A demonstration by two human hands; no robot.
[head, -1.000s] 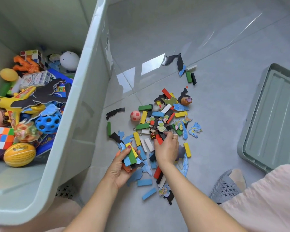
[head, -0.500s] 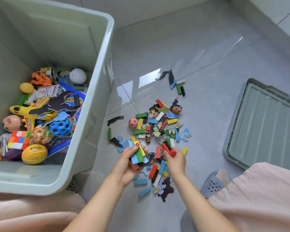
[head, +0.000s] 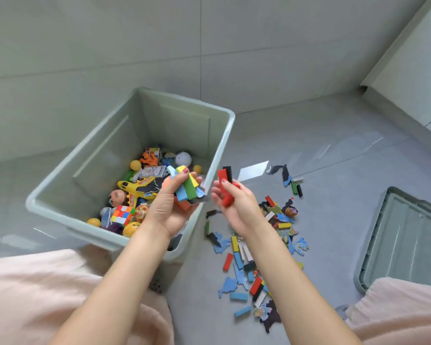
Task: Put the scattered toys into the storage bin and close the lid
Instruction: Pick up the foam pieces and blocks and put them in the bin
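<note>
A: Which step? Both loads look ready to drop.
B: Left hand (head: 171, 207) grips mixed blocks (head: 188, 186) over the storage bin (head: 218, 155); right hand (head: 230, 199) pinches red and black blocks (head: 224, 181) just beside its rim.
A: Next?
B: Release inside; scattered toys (head: 254, 255) cover the floor, lid (head: 406, 240) off.

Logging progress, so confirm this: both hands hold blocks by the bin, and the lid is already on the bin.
Not quite. Both hands, left and right, do hold blocks by the bin, but the head view shows the lid lying on the floor to the right, with the bin open.
</note>
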